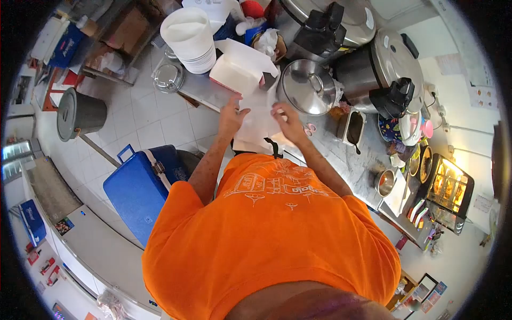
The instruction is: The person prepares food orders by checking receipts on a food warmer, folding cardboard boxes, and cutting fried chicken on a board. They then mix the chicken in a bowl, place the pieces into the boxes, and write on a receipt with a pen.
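Note:
A pale, thin sheet of paper [257, 124] lies on the counter edge in front of my body, between my two hands. My left hand [231, 117] is at the sheet's left side, its thumb and forefinger apart and its fingertips close to an open white takeout box [240, 68]. Over on the right side, my right hand [289, 124] has its fingers curled in at the sheet's edge. The box stands just beyond the sheet with its lid flap raised.
Stacked white tubs [189, 40] and clear lids [169, 78] stand left of the box. To the right are a round metal lid [306, 87], large cookers [381, 74] and a metal container [352, 127]. A blue cooler [136, 186] sits behind my left arm.

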Available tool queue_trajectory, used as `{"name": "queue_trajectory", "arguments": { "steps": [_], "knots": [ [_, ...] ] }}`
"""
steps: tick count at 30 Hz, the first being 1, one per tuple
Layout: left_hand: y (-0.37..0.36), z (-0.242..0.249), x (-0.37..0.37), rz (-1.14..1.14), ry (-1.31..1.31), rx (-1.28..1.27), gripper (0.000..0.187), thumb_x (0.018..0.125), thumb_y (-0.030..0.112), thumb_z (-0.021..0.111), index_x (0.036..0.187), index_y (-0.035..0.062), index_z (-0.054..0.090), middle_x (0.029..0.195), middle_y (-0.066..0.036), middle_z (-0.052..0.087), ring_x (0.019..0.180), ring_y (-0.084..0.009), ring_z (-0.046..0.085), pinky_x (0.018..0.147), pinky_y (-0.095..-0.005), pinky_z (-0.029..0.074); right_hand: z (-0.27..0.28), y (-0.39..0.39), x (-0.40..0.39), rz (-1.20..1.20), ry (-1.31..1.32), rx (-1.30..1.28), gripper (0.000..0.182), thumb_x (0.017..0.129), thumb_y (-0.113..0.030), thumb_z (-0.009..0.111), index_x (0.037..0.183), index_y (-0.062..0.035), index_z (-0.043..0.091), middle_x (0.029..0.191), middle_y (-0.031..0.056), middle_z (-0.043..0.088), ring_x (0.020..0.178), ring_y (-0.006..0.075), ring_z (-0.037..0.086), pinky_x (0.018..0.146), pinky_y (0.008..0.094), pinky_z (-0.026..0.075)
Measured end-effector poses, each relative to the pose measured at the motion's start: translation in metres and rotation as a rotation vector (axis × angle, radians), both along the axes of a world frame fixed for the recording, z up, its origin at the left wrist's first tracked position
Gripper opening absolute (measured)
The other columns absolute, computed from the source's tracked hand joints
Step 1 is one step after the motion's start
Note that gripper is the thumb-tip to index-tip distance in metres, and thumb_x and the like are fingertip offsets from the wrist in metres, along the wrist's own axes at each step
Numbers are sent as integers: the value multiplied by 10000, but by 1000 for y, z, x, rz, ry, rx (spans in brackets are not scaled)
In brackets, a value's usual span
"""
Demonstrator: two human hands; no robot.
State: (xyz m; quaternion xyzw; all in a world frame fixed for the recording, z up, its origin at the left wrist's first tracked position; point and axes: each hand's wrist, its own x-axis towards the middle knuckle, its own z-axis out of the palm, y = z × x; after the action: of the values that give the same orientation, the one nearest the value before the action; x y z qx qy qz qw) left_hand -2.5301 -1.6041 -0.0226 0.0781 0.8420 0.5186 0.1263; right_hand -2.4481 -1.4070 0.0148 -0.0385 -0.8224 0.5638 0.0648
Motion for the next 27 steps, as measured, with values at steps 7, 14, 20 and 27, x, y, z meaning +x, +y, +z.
{"name": "queue_trajectory", "arguments": {
  "steps": [7, 14, 20, 27],
  "knots": [
    [-49, 86, -45, -2, 296, -131, 332, 787, 103, 682, 1099, 107, 567, 995, -148, 619, 862, -217, 574, 721, -320, 473, -60, -25, -4, 324, -155, 278, 166, 881, -196, 588, 956, -48, 581, 1011, 128, 602, 1000, 286, 550, 895, 378, 423],
    [-115, 119, -50, -68, 22, 298, 348, 864, 35, 550, 1210, 43, 580, 1082, -18, 613, 874, -99, 574, 722, -249, 469, -46, -48, -1, 465, -400, 93, 488, 921, -472, 480, 1156, -56, 580, 1205, 152, 567, 1090, 291, 548, 936, 384, 420],
    [-72, 155, -11, -96, -255, 684, 390, 840, 18, 572, 1229, -3, 549, 1093, -51, 604, 953, -107, 567, 839, -232, 444, 5, -32, -36, 186, -506, -1100, 729, 858, -345, 645, 1432, -138, 246, 1383, 93, 400, 1238, 246, 384, 970, 407, 381],
    [-32, 205, 17, -723, -178, 439, 462, 801, 27, 625, 1253, 14, 530, 1137, -59, 587, 1034, -141, 546, 891, -285, 445, 92, 37, -28, 301, 168, -117, 808, 691, -164, 799, 1377, -66, 384, 1307, 93, 481, 1160, 190, 460, 957, 334, 381]
  ]
}}
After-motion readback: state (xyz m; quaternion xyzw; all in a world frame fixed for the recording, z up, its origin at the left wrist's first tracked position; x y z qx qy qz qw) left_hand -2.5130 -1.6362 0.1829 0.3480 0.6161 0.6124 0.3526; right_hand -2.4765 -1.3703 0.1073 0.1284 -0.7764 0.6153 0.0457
